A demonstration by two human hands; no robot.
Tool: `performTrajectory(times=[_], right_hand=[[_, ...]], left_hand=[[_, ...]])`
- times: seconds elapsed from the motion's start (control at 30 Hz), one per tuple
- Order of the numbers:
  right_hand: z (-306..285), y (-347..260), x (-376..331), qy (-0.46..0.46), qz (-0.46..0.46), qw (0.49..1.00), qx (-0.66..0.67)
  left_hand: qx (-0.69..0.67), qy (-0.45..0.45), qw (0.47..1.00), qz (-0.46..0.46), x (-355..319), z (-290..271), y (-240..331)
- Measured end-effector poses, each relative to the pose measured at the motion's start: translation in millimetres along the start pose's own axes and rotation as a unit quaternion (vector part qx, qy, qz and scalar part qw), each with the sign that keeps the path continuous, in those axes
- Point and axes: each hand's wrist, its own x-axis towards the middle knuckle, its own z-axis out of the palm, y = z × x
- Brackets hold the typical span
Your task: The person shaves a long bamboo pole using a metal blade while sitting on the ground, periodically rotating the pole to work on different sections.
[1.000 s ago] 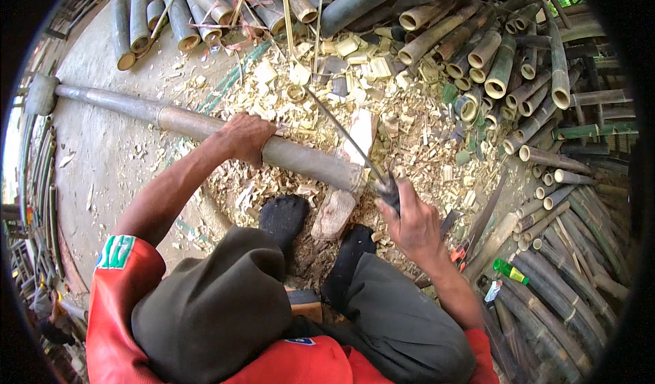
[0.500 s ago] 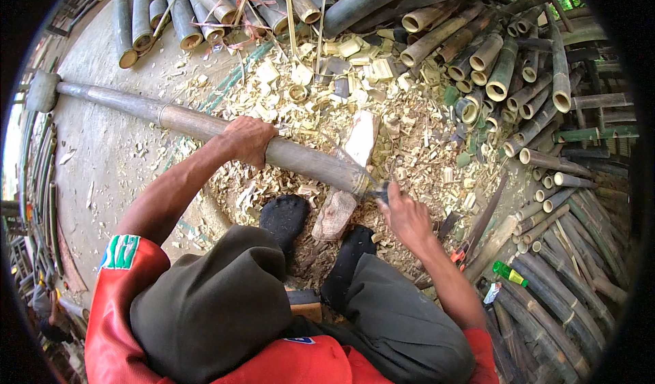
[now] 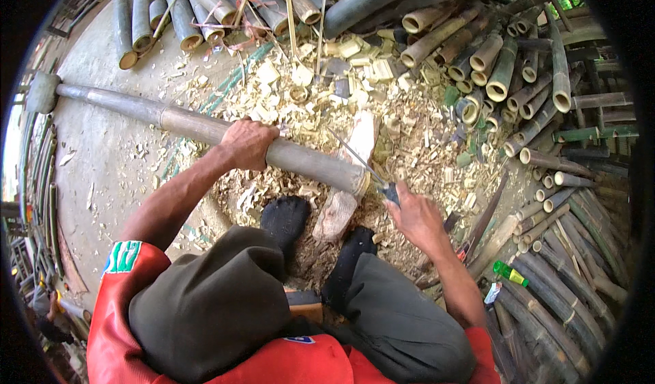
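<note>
Clamping the left hand [image 3: 251, 144] over the long, grey-brown bamboo pole [image 3: 194, 125], upper left to centre, gripping a thin, dark-handled metal knife [image 3: 389, 192] in the right hand [image 3: 417, 215], centre-right, risking a blade skid toward the black-socked foot [image 3: 349, 249], lower centre, through any roll over the pale wooden block [image 3: 336, 217]!

Knife [image 3: 389, 192] shifted slightly right at end of bamboo pole [image 3: 314, 166]

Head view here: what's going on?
The person's left hand grips a long bamboo pole, whose right end lies over a pale wooden block. The right hand holds a thin-bladed knife by its dark handle, the blade beside that end; whether it touches is unclear. Pale chips lie scattered around.
</note>
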Motion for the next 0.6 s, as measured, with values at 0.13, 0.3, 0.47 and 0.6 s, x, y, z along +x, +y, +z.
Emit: performTrajectory(times=[0.13, 0.3, 0.47, 0.6], right_hand=[[-22.8, -27.1, -9.8, 0.172, -0.108, 0.976, 0.083], [31.8, 21.3, 2.5, -0.083, 0.079, 0.993, -0.016], [-17.6, -17.3, -7.3, 0.140, -0.096, 0.983, 0.071], [19.2, -5.7, -4.1, 0.171, -0.108, 0.969, 0.139]], left_hand=[[0.037, 0.068, 0.997, 0.020, -8.3, -1.3, 5.7], [0.035, 0.125, 0.991, 0.042, -6.6, 11.9, 9.1], [0.035, 0.168, 0.985, 0.032, -13.6, 23.4, 1.7], [0.045, 0.203, 0.977, 0.045, -13.6, 25.4, 6.2]])
